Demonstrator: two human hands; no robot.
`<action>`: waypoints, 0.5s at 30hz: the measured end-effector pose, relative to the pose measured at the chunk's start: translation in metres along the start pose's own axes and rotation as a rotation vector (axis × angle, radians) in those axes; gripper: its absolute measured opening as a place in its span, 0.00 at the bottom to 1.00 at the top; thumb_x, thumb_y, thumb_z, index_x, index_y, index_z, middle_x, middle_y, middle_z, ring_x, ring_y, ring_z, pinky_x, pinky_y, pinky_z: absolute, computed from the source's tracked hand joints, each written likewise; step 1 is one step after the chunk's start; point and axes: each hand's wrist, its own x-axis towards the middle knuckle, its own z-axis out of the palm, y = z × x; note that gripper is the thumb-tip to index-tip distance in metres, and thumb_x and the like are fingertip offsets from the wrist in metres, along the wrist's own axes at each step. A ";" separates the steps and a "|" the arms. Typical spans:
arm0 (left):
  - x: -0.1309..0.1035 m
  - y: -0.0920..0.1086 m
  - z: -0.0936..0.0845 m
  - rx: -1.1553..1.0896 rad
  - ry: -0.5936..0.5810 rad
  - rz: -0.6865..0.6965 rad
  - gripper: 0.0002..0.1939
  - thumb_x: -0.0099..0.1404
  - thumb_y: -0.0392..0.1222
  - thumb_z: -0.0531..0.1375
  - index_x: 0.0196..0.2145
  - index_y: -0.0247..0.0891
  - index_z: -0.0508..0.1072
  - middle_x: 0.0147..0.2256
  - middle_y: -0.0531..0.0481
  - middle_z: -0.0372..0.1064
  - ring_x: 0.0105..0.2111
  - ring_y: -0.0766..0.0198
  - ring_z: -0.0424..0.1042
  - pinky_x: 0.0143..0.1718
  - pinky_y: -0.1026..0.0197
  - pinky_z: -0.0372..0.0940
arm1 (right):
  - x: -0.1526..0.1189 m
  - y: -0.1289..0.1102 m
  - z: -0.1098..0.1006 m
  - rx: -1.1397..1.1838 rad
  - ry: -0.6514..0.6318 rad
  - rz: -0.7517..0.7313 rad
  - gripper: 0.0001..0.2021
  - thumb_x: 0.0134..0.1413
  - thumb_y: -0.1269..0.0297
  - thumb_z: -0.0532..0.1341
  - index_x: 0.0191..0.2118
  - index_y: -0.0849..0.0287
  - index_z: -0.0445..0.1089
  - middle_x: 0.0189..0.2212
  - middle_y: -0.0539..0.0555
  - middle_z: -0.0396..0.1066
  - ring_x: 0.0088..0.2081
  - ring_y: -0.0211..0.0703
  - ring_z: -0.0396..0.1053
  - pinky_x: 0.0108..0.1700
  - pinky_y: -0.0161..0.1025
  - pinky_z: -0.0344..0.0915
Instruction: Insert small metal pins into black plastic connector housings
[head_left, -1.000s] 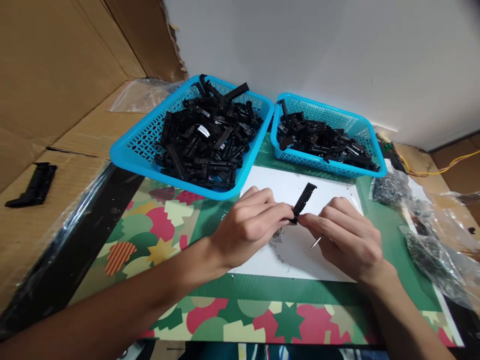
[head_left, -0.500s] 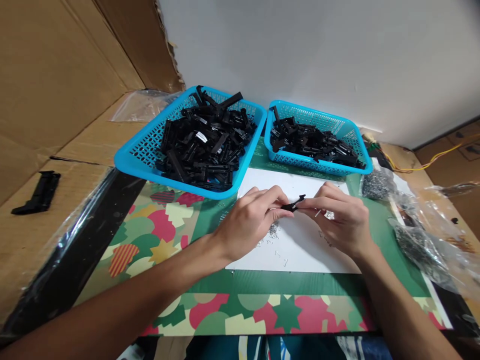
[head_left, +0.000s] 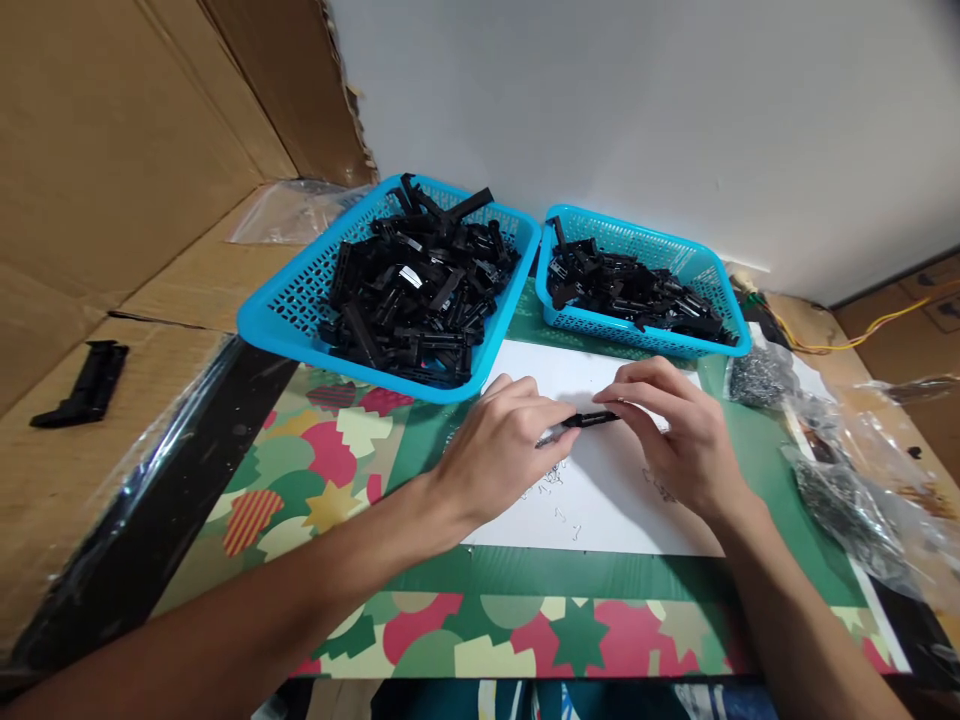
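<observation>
A slim black plastic part (head_left: 596, 419) is held level over the white sheet (head_left: 600, 515). My left hand (head_left: 506, 450) grips its left end between thumb and fingers. At the other end, the thumb and forefinger of my right hand (head_left: 671, 430) are pinched close together against the part. Whatever tiny piece may sit between those right fingertips is too small to make out. Small bent metal wire pieces (head_left: 553, 478) lie loose on the sheet below my left hand, and more wire pieces (head_left: 658, 486) lie by my right hand.
A large blue basket (head_left: 281, 335) heaped with black plastic parts stands at the back left, beside a smaller blue basket (head_left: 645, 335) of similar parts. Plastic bags of small metal pieces (head_left: 844, 500) lie at the right. One black part (head_left: 82, 385) rests on cardboard at far left.
The black part has turned from a slant to nearly level. My right fingertips have shifted along its right end, and the silver pin seen among those fingers no longer shows.
</observation>
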 end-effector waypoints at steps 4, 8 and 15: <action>0.000 0.001 0.001 -0.004 0.012 0.064 0.02 0.71 0.34 0.65 0.39 0.37 0.80 0.29 0.54 0.77 0.33 0.60 0.69 0.37 0.56 0.55 | -0.001 -0.012 0.014 0.255 0.233 0.260 0.05 0.67 0.65 0.66 0.36 0.56 0.78 0.34 0.54 0.80 0.34 0.46 0.79 0.39 0.46 0.80; 0.000 0.002 0.001 0.005 0.002 0.063 0.08 0.72 0.34 0.65 0.32 0.36 0.77 0.28 0.54 0.76 0.32 0.61 0.68 0.36 0.56 0.54 | -0.001 -0.020 0.022 0.316 0.242 0.384 0.09 0.63 0.59 0.70 0.34 0.57 0.78 0.30 0.53 0.81 0.29 0.46 0.81 0.34 0.43 0.83; 0.000 0.001 0.002 0.032 -0.012 0.080 0.10 0.71 0.34 0.65 0.30 0.36 0.75 0.26 0.55 0.74 0.32 0.61 0.68 0.36 0.56 0.56 | -0.001 -0.026 0.018 0.055 0.200 0.293 0.07 0.63 0.62 0.70 0.33 0.55 0.81 0.30 0.52 0.83 0.30 0.48 0.82 0.30 0.39 0.79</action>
